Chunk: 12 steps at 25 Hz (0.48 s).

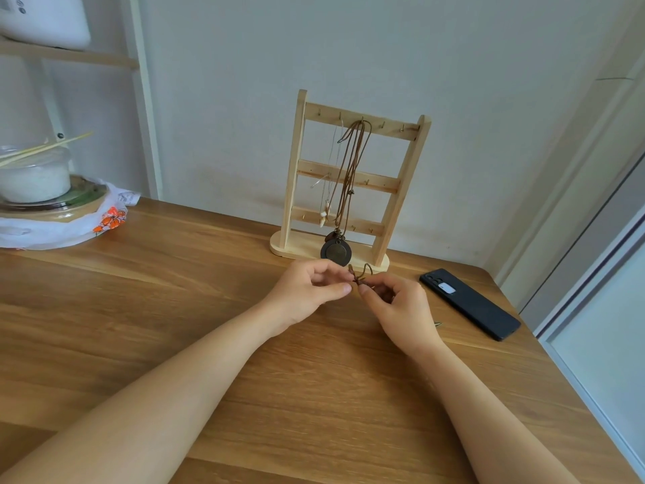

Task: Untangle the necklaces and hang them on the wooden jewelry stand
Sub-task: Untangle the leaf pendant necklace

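We hold a thin brown cord necklace between both hands, just in front of the pale wooden ladder-shaped jewelry stand and a little above the counter. Our left hand and right hand each keep a narrow grip, thumb and forefinger pinching the cord at a small knotted loop that stands up between the fingertips. The cord looks matte and slightly stiff. The stand is smooth light wood: two posts, three flat rails set with small metal hooks, and a rounded base, upright near the wall. From its top rail hangs a long brown cord necklace with a dark round disc pendant, the disc low by the base. Beside it hangs a fine pale thread necklace with small tooth-shaped charms. The warm brown wood-grain counter also carries a flat black rectangular phone at our right. At far left lies a crinkled white plastic bag with orange print, with a round glass jar above it. The wall behind is plain and pale.
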Each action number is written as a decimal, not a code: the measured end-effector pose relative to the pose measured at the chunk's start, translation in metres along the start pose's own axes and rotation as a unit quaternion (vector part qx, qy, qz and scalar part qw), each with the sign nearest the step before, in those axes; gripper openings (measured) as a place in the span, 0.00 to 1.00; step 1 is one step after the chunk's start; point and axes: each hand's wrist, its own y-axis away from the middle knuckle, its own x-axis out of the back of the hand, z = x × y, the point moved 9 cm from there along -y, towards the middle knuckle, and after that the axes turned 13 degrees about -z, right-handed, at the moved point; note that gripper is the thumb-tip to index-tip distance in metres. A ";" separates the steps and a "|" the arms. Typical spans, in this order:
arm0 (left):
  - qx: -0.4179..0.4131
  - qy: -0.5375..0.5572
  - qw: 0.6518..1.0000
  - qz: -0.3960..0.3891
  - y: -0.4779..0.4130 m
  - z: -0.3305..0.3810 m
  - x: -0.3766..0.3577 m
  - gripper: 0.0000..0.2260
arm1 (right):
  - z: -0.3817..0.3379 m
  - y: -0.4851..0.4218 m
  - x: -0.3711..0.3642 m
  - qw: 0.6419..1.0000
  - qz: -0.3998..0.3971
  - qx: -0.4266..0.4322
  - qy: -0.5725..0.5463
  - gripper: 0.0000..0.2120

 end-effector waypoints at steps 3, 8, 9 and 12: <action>0.006 0.015 1.000 0.025 0.000 -0.003 0.003 0.05 | -0.005 0.000 -0.003 1.000 -0.009 0.014 0.000 0.03; 0.008 0.060 0.996 0.068 0.001 -0.004 0.010 0.07 | -0.015 0.001 -0.006 0.998 -0.031 0.038 0.026 0.04; 0.008 0.062 0.996 0.069 0.001 -0.004 0.010 0.07 | -0.016 0.001 -0.007 0.998 -0.035 0.038 0.029 0.05; 0.016 0.072 0.996 0.051 0.002 -0.006 0.008 0.09 | -0.014 0.001 -0.010 0.998 -0.043 0.034 0.032 0.04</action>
